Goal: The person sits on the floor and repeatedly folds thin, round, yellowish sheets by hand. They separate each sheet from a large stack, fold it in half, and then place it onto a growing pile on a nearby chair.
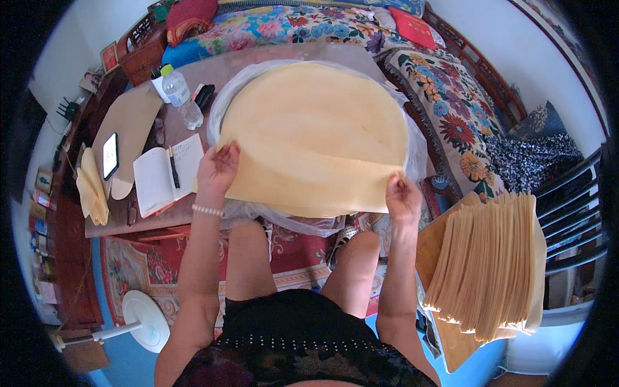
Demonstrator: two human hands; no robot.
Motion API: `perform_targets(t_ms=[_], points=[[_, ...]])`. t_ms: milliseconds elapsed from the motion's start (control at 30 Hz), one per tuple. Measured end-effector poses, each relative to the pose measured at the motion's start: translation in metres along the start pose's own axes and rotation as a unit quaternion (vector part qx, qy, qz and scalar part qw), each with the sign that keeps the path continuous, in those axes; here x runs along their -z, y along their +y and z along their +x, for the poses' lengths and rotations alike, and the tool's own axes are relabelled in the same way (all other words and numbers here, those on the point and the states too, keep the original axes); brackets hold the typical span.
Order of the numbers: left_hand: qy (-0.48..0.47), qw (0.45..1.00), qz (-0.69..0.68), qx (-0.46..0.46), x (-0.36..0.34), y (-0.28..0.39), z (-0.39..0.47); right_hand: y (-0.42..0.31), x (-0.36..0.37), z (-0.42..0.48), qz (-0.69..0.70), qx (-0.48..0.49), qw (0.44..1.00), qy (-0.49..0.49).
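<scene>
A large, round, thin tan sheet (314, 111) lies over a pile of like sheets on clear plastic wrapping (416, 145) on the table before me. My left hand (219, 167) pinches the left edge of the top sheet between thumb and fingers. On the opposite side, my right hand (403, 196) grips the sheet's right edge. The near part of the sheet is drawn taut between both hands. Far to my right, a thick stack of folded tan sheets (483, 266) rests on a wooden board (454, 343).
An open notebook (152, 179) with a pen (174, 169), a smartphone (110, 156), a plastic bottle (181, 96) and folded tan sheets (92, 188) occupy the table's left side. A black slatted chair (570, 217) stands right; sofas with floral covers (454, 116) border the table.
</scene>
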State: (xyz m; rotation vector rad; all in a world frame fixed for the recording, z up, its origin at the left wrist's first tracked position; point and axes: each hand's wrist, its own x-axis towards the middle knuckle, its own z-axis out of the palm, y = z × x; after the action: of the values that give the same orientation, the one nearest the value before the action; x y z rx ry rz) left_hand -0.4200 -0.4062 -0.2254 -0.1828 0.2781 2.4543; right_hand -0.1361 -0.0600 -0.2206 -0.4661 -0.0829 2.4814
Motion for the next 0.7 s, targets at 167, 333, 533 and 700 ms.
perform_targets(t_ms=[167,333,533,700], points=[[0.180,0.982,0.040,-0.043,0.028,-0.014,0.082,0.012,0.022,0.081,-0.071,0.068,0.991,0.096],[0.186,0.977,0.095,-0.030,0.017,-0.035,0.084,0.014,0.029,0.091,-0.147,0.068,0.981,0.109],[0.080,0.919,0.364,-0.128,0.024,-0.047,0.072,0.039,0.024,0.074,-0.263,0.144,0.950,0.090],[-0.077,0.338,0.912,-0.221,0.009,-0.085,0.038,0.034,0.033,0.078,-0.406,0.196,0.892,0.021]])
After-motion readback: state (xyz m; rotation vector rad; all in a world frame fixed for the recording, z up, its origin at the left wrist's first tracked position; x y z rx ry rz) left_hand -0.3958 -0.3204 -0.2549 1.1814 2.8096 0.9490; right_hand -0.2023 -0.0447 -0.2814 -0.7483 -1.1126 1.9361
